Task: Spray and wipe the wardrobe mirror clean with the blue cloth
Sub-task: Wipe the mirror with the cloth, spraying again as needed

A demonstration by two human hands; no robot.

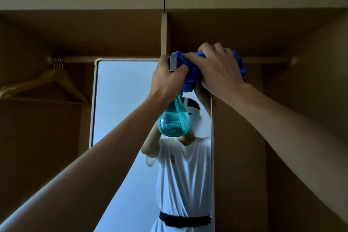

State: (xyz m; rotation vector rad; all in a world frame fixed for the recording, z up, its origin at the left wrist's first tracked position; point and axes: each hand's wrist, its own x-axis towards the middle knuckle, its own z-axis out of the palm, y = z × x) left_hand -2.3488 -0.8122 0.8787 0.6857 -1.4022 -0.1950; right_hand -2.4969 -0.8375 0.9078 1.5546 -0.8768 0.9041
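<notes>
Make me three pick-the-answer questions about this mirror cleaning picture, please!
1. Where is the blue cloth? A on the floor; B at the top right corner of the mirror; C inside a drawer.
2. What colour is the spray bottle? A red; B yellow; C teal.
3. What is the left hand doing? A gripping the spray bottle; B hanging open; C waving.
Answers: 1 B, the right hand holds it there. 2 C, its see-through body is teal. 3 A, its fingers wrap the bottle's neck.
</notes>
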